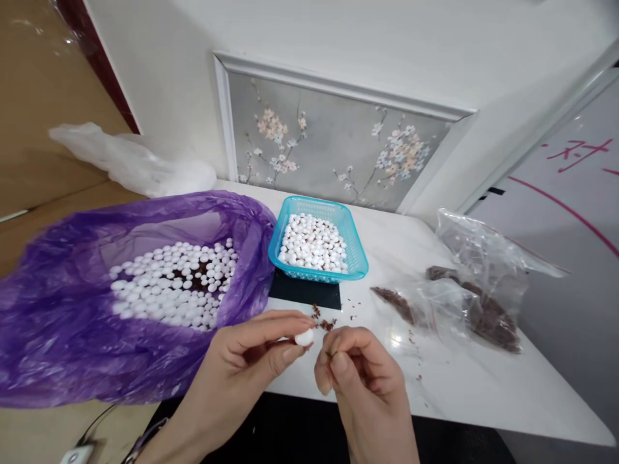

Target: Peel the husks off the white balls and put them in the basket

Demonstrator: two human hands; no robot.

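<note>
Left hand pinches white ball, right hand a dark bit (apart); basket part-filled, many balls left in purple bag.

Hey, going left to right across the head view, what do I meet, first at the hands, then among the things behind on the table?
At the hands: left hand → white ball → right hand. Behind: purple bag → turquoise basket → clear plastic bags.
</note>
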